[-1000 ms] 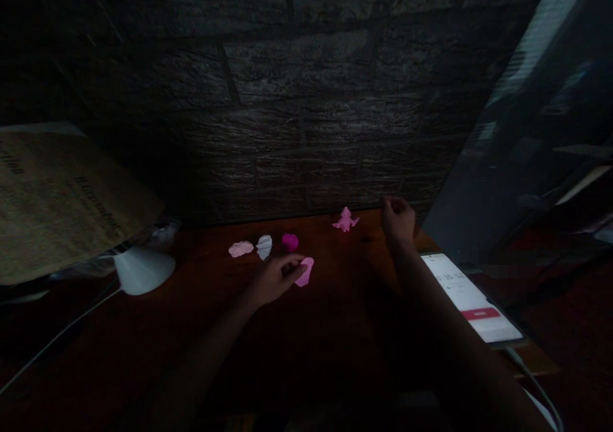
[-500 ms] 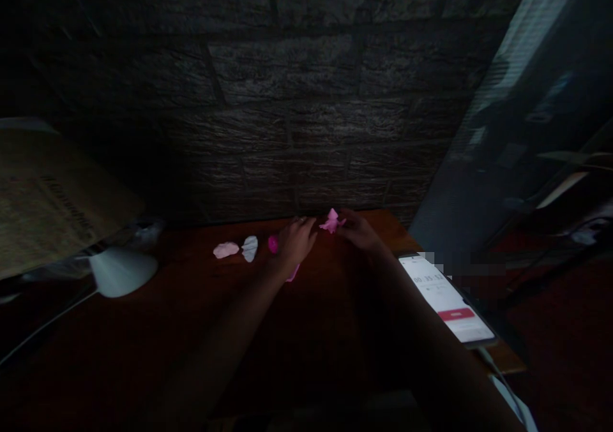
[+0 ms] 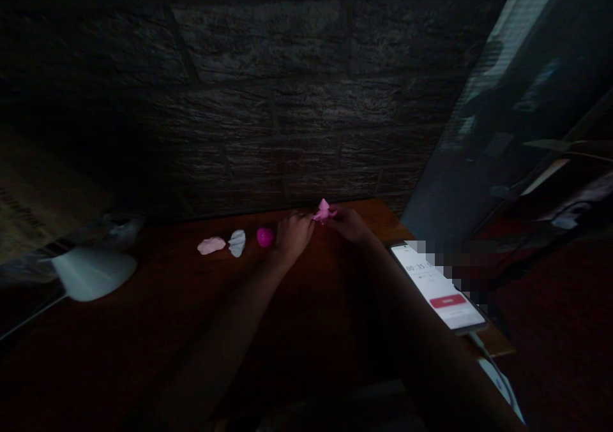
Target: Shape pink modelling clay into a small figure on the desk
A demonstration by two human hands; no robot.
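A small pink figure (image 3: 324, 210) with a pointed top and spread lower limbs, squid-like in shape, is between my two hands near the back of the wooden table. My right hand (image 3: 352, 224) pinches its right side with the fingertips. From the left, the fingers of my left hand (image 3: 295, 230) are closed against its other side; the fingertips are dim. A magenta round piece (image 3: 265, 237) lies just left of my left hand. Farther left are a white ridged shell-like piece (image 3: 237, 243) and a pale pink flattened lump (image 3: 211, 245).
A phone (image 3: 440, 288) showing a running timer lies at the table's right edge, with a cable (image 3: 493, 362) attached. On the left stand a white cone-shaped lamp head (image 3: 93, 272) and a brown paper bag (image 3: 43, 202). A dark brick wall (image 3: 306, 113) rises behind the table.
My left hand has come up to the pink figure and its fingers now meet it. A pink strip seen under my left hand before is out of sight. The view has shifted slightly.
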